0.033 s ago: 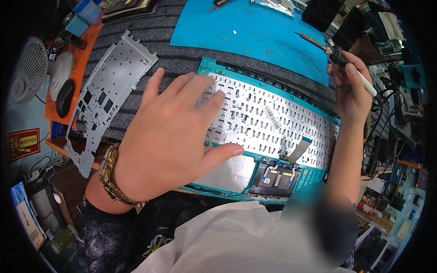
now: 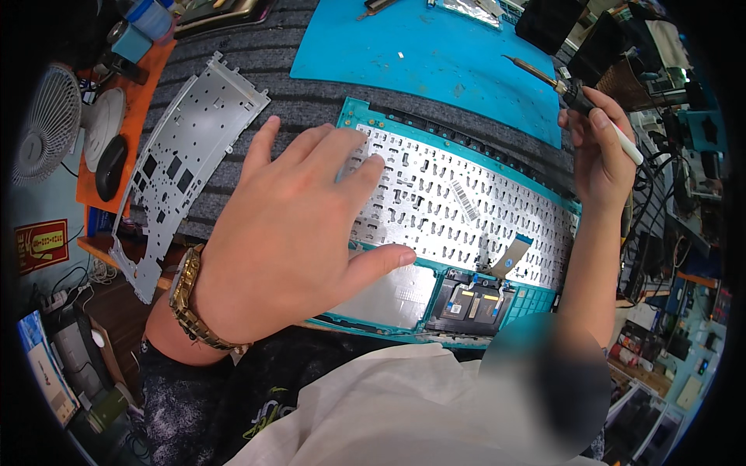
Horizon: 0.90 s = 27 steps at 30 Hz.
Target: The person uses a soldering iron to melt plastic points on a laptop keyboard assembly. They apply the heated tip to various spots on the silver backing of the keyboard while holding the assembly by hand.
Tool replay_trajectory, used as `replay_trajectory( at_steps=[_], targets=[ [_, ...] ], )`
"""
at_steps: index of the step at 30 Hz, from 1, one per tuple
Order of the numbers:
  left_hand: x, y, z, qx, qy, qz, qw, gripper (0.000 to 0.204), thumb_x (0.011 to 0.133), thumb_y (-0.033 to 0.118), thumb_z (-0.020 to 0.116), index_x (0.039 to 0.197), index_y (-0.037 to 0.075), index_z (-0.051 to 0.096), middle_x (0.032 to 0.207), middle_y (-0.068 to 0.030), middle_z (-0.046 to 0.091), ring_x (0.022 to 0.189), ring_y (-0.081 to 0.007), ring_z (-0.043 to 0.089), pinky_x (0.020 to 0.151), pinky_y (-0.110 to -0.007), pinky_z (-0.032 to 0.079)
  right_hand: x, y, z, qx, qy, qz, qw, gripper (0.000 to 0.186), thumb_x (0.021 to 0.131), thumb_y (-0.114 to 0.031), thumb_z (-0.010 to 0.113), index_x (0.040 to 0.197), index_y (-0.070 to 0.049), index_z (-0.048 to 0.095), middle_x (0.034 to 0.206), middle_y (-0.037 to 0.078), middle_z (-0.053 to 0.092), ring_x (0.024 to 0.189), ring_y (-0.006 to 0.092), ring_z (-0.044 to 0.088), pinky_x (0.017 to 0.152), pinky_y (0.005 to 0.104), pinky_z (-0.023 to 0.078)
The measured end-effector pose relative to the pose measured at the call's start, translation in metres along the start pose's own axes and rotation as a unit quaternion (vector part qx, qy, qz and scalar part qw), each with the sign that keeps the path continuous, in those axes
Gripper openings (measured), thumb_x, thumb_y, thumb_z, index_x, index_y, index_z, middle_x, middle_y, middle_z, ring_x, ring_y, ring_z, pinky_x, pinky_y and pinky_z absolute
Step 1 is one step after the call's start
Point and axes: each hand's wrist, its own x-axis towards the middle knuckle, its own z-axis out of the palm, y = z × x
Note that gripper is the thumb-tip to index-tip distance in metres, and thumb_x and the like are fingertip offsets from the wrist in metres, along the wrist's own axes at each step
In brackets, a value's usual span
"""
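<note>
A teal laptop palm-rest case (image 2: 536, 307) lies upside down before me, with a silver keyboard back plate (image 2: 435, 217) set in it. A ribbon cable (image 2: 513, 255) sticks up near the black touchpad underside (image 2: 468, 304). My left hand (image 2: 299, 210), fingers spread, is over the left end of the keyboard plate and hides part of it; fingertips reach its upper left corner. Raised beyond the case's right end, my right hand (image 2: 602, 147) grips a soldering iron (image 2: 575, 97) by its handle. The iron's tip points up and left, over the blue mat, apart from the keyboard.
A perforated silver metal plate (image 2: 202, 116) lies at the left on the grey striped cloth (image 2: 272, 54). Behind the case is a blue work mat (image 2: 420, 58). A white fan (image 2: 50, 124) and a black computer mouse (image 2: 111, 168) are at the far left; cables (image 2: 649, 175) hang at the right.
</note>
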Motion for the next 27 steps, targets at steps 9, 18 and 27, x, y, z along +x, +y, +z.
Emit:
replay_trajectory(
  at_steps=[9,18,27],
  targets=[
    [0.003,0.001,-0.001,0.006,0.004,0.007,1.000,0.074,0.087,0.060,0.081,0.132,0.001,0.073,0.140,-0.0197,0.065,0.130,-0.0422,0.063,0.121,-0.071,0.034,0.003,-0.005,-0.001,0.015,0.009,0.021,1.000,0.031,0.104,-0.013,0.070,0.127,0.007,0.070,0.097,0.013,0.074,0.081,0.0165,0.064,0.077,0.0286,0.052],
    [0.007,0.002,-0.002,-0.013,0.003,0.014,1.000,0.076,0.086,0.058,0.083,0.130,-0.003,0.072,0.139,-0.0215,0.065,0.128,-0.0434,0.064,0.122,-0.071,0.033,0.003,-0.006,0.002,-0.026,0.049,0.075,0.996,0.023,0.099,-0.010,0.075,0.118,0.004,0.075,0.091,0.010,0.073,0.075,0.0130,0.063,0.076,0.0290,0.055],
    [0.006,0.002,0.001,-0.003,0.016,0.024,1.000,0.074,0.086,0.055,0.084,0.128,-0.005,0.072,0.136,-0.0215,0.066,0.126,-0.0433,0.064,0.122,-0.070,0.033,0.003,-0.016,-0.002,-0.041,0.069,0.072,0.994,0.018,0.098,-0.009,0.073,0.112,0.003,0.074,0.090,0.008,0.071,0.075,0.0141,0.063,0.076,0.0303,0.055]
  ],
)
